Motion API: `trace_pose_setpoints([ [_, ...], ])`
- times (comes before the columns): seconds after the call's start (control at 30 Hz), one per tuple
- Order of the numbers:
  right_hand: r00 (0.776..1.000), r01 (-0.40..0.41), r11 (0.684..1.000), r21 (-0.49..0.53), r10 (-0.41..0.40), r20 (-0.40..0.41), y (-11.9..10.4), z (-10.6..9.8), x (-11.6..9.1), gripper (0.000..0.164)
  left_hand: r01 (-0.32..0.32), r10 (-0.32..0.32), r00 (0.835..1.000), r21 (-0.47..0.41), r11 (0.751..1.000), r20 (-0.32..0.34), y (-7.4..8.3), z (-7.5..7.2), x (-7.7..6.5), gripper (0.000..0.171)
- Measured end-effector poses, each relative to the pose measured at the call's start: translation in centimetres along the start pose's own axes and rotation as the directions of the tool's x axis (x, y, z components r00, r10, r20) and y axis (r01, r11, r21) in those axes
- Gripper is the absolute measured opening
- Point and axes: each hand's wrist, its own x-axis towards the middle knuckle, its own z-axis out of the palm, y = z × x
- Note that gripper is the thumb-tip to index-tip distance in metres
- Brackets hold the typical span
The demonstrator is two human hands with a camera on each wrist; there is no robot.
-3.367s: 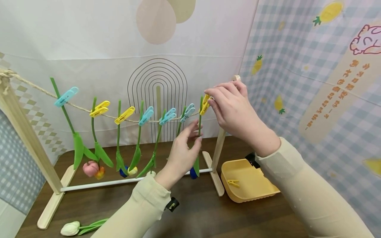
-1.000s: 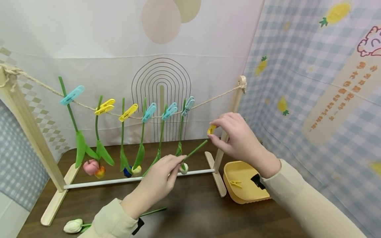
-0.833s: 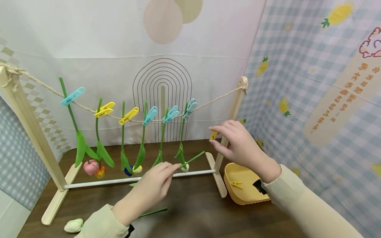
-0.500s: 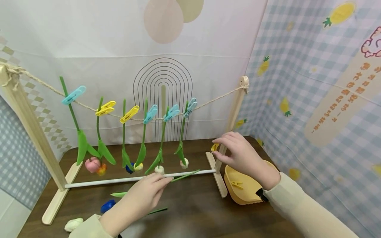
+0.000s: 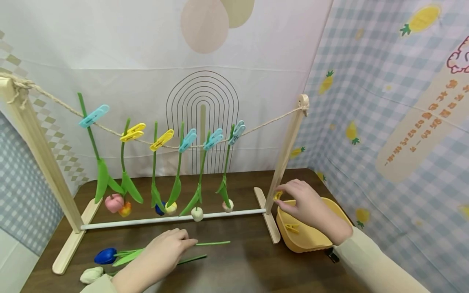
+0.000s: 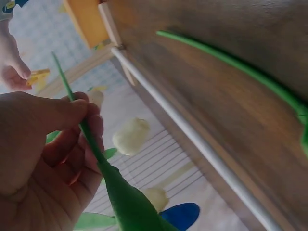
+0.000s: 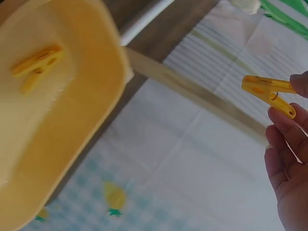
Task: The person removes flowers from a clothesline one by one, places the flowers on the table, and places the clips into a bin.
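Left hand (image 5: 161,250) pinches blue tulip (image 5: 106,256) by stem, low over desk (image 5: 238,272); long axis sideways, bloom left, stem tip right. Right hand (image 5: 305,205) pinches yellow clothespin (image 7: 267,90) near tray (image 5: 298,247) holding one more (image 5: 292,228). Six tulips (image 5: 197,214) hang from rope (image 5: 269,122); one white tulip (image 5: 91,275) on desk.

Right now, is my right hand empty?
No, the right hand pinches a yellow clothespin between thumb and fingers, as the right wrist view shows.
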Motion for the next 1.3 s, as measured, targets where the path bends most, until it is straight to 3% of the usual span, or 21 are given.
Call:
trace_pose_setpoints([
  [0.27,0.981,-0.168,0.986,-0.014,0.168,0.100,1.4,0.3,-1.8,0.029,0.031,-0.037,0.993,0.052,0.998,0.108,-0.6,1.9,-1.5,0.026],
  [0.4,0.961,-0.231,0.973,-0.018,0.231,0.153,1.8,0.5,-2.4,0.029,0.050,-0.056,0.991,0.056,0.997,0.121,-0.8,2.7,-2.2,0.022],
  [0.53,0.919,-0.318,0.948,-0.014,0.312,0.241,2.3,0.9,-3.0,0.027,0.077,-0.084,0.987,0.056,0.995,0.135,-1.0,3.4,-2.9,0.021],
  [0.77,0.807,-0.473,0.881,-0.022,0.444,0.390,3.8,1.9,-4.5,0.028,0.121,-0.118,0.975,-0.004,0.993,0.189,-1.3,4.0,-3.6,0.024],
  [1.03,0.776,-0.513,0.858,-0.016,0.472,0.419,6.3,3.8,-6.7,0.026,0.116,-0.112,0.984,-0.021,0.993,0.141,-1.5,4.6,-4.2,0.023],
  [1.3,0.740,-0.555,0.832,-0.018,0.503,0.446,7.1,4.9,-8.2,0.023,0.157,-0.154,0.974,-0.006,0.988,0.164,-1.6,5.0,-4.4,0.018],
])
